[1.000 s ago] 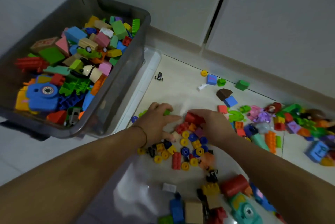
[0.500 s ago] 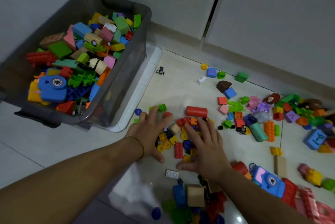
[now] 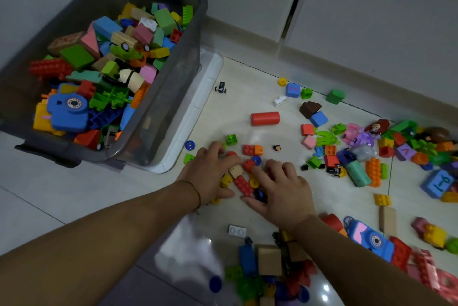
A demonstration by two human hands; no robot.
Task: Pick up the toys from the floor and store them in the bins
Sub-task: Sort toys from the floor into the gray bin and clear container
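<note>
A grey bin (image 3: pixel 158 117) at the left is heaped with bricks and blocks. On the tiled floor beside it, my left hand (image 3: pixel 210 172) and my right hand (image 3: pixel 282 191) lie palm down on either side of a small pile of bricks and wheels. A long red brick (image 3: pixel 244 185) and a beige block (image 3: pixel 236 170) show between them. Both hands have loosely bent fingers that rest on the pieces and grip none. A dark toy (image 3: pixel 260 196) peeks from under my right thumb. A red cylinder (image 3: pixel 264 118) lies just beyond the pile.
The bin stands on a white lid (image 3: pixel 198 112). More toys are scattered to the right, among them a teal bottle (image 3: pixel 355 173) and a blue toy camera (image 3: pixel 371 240). Another cluster of blocks (image 3: pixel 269 260) lies near me. White cabinet doors (image 3: pixel 371 8) close the far side.
Both hands have pulled toward me and closer together, dragging the small pieces into a tighter pile. The red cylinder, earlier at my right fingertips, now lies free beyond them.
</note>
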